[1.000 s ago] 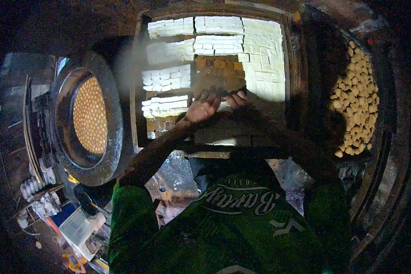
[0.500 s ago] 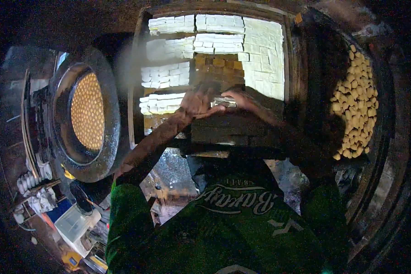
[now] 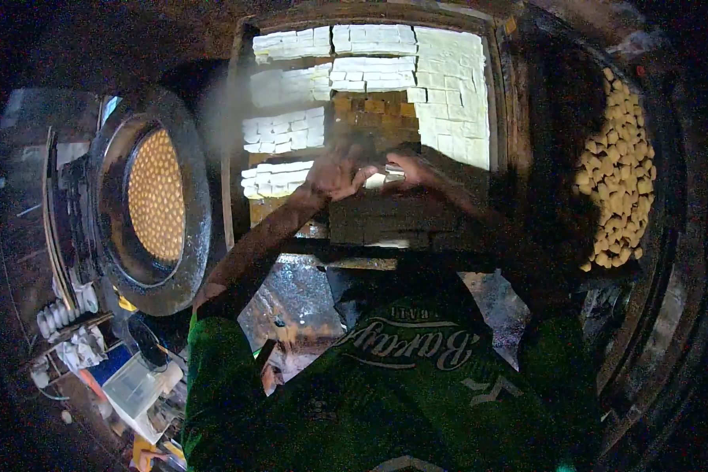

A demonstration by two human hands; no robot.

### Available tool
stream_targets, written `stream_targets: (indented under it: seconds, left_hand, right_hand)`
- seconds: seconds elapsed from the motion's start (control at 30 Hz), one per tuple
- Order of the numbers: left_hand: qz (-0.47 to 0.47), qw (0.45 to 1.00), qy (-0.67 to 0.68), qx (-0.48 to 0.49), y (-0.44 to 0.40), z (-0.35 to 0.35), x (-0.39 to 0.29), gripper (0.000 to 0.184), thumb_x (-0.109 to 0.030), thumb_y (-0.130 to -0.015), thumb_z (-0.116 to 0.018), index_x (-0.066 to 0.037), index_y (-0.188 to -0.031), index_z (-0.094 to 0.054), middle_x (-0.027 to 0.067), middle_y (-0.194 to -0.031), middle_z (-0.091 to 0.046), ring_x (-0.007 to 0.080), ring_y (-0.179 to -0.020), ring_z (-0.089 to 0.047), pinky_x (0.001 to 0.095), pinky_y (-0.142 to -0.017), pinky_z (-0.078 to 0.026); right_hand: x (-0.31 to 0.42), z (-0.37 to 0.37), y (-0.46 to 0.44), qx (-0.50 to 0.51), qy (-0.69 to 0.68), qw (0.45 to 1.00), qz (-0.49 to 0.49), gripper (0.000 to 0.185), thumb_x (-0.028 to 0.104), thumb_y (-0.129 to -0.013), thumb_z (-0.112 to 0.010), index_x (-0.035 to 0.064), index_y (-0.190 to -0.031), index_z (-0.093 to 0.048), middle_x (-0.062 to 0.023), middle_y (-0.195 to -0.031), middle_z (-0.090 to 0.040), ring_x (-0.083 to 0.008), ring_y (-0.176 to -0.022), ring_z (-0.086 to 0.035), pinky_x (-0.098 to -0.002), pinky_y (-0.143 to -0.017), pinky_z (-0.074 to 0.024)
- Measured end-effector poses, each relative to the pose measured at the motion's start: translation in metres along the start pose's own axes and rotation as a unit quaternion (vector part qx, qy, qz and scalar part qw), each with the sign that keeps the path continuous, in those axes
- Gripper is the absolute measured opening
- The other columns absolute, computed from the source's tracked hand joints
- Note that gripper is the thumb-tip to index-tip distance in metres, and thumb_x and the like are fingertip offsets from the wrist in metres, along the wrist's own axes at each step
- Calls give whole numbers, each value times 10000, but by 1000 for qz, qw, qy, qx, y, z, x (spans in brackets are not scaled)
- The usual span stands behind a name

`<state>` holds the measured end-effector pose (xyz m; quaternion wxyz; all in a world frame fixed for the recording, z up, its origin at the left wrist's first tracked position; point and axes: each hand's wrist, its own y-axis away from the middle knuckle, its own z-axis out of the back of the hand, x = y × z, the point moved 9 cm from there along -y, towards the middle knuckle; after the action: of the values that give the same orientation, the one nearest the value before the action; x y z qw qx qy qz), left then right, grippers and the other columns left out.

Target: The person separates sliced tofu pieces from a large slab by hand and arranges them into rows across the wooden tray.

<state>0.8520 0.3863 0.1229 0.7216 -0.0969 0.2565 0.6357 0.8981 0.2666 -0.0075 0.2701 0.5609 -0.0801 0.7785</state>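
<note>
My left hand (image 3: 338, 175) is over the near middle of a wooden tray, its fingers curled and its thumb beside a small white patch; shadow hides what its fingers hold, if anything. My right hand (image 3: 417, 171) faces it, thumb and fingers closed on a small white tofu block (image 3: 394, 170). Rows of cut white tofu (image 3: 283, 130) lie left of and beyond the hands. A larger scored tofu slab (image 3: 452, 94) fills the tray's right side. Beneath and in front of my hands the tofu is in dark shadow.
The tray's wooden rim (image 3: 229, 197) borders the tofu; brown board (image 3: 377, 110) shows between the rows. At the left stands a wide dark pan (image 3: 193, 236) with many round golden pieces in liquid. Fried golden chunks (image 3: 617, 173) are heaped at the right. A clear plastic box (image 3: 134, 385) sits lower left.
My hands have drawn slightly apart from the row of white pieces they both held. The left fingers have curled more, and a smaller block now shows in the right hand.
</note>
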Motion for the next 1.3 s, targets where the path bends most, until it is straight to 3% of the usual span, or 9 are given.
stream_targets:
  seconds: [0.07,0.2,0.3,0.37,0.6,0.7,0.9,1.0,1.3]
  left_hand:
    - [-45,989,-39,-133,5,4,-3,657,-488,-906,-490,49,-1277,-422,303,-1321,-397,467,-1190,-427,513,-1016,-368]
    - [23,990,-73,-115,0,-9,4,608,-456,-922,-469,40,-1270,-428,307,-1333,-380,485,-1128,-472,518,-950,-425]
    - [-8,995,-96,26,-3,-34,4,569,-462,-931,-429,14,-1240,-466,300,-1286,-446,467,-1099,-508,505,-926,-441]
    - [58,997,60,-9,-8,-17,8,545,-476,-935,-408,-16,-1210,-504,281,-1192,-535,425,-1055,-555,500,-916,-445]
    - [143,982,14,126,5,-33,6,602,-533,-926,-384,-27,-1230,-502,275,-1199,-539,419,-1067,-554,503,-932,-437]
    - [-25,988,-137,-68,10,-5,-23,646,-565,-903,-421,-32,-1265,-472,274,-1265,-492,445,-1099,-527,506,-940,-437]
    - [82,995,-6,48,3,-10,-6,689,-584,-879,-457,-23,-1280,-461,280,-1305,-451,457,-1087,-531,498,-902,-472]
    - [99,988,35,113,2,-23,2,678,-636,-840,-477,-31,-1123,-589,262,-1045,-621,421,-975,-601,516,-823,-493]
    - [-57,989,66,116,-5,-20,-2,539,-518,-876,-511,-112,-1230,-527,226,-1114,-597,393,-988,-600,496,-798,-510]
  right_hand:
    - [-3,6,6,-88,-33,995,37,686,423,-658,-830,33,-1128,-518,-126,-1044,-595,-222,-982,-573,-361,-831,-461]
    - [2,0,2,-63,-68,995,27,692,410,-645,-844,36,-1125,-515,-116,-1029,-604,-219,-980,-577,-362,-833,-457]
    - [34,4,1,37,-93,995,-24,683,405,-638,-846,30,-1106,-521,-121,-1017,-605,-225,-976,-581,-373,-828,-457]
    - [46,4,3,70,-81,993,-54,678,400,-632,-849,31,-1099,-524,-123,-1011,-605,-225,-974,-582,-379,-823,-459]
    - [39,8,5,-1,-2,1000,21,725,371,-604,-856,46,-1157,-519,-133,-1036,-603,-245,-984,-591,-371,-849,-465]
    - [48,7,9,19,-60,997,36,723,314,-622,-854,41,-1189,-498,-127,-1063,-599,-243,-997,-590,-369,-864,-462]
    - [43,-3,1,92,-88,988,91,722,232,-653,-847,43,-1229,-455,-97,-1115,-592,-211,-1046,-567,-376,-898,-449]
    - [38,-5,4,86,-119,986,75,746,236,-653,-849,33,-1243,-440,-100,-1150,-576,-216,-1096,-543,-383,-936,-432]
    - [2,-13,-2,-7,-126,983,136,853,402,-683,-809,44,-1337,-394,-151,-1372,-426,-264,-1225,-467,-411,-1023,-383]
